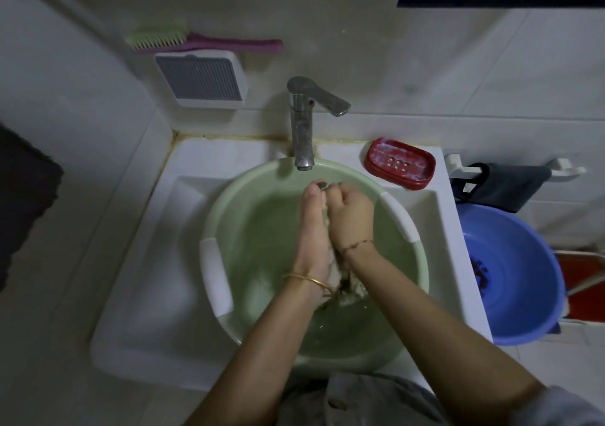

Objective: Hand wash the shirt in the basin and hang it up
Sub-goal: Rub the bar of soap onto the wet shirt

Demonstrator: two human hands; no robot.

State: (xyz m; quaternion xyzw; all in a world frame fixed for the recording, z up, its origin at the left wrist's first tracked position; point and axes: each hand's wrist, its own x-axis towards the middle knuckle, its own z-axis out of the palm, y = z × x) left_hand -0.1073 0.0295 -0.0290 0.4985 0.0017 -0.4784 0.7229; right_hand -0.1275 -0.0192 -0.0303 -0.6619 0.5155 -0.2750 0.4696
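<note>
Two hands meet over one round, pale-green plastic basin (pixel 248 222), which carries two smooth white grip pads (pixel 216 275) on opposite rims and sits in a single white rectangular sink (pixel 147 294). Between the hands is the one pale, wet, bunched-up shirt (pixel 337 275); its lower end trails into the cloudy water near the basin's middle. The left hand (pixel 314 229), with one thin gold bangle (pixel 307 278) at the wrist, is curled round the cloth. The right hand (pixel 350 216), with one dark thread bracelet (pixel 357 244), is clenched on it in a fist, knuckles against the left fingers. One dull chrome tap (pixel 302 131) stands just behind the hands, its spout over the far rim. One glossy red oval soap dish (pixel 400 162), filmed with suds, rests on the sink's right back corner. On the tiled wall hang one green-and-pink bristle brush (pixel 196 41) and, below it, one white square ribbed box (pixel 201 78). To the right, one blue round plastic basin (pixel 523 278) sits under a dark cloth (pixel 501 185) draped on a white rail (pixel 563 165).
</note>
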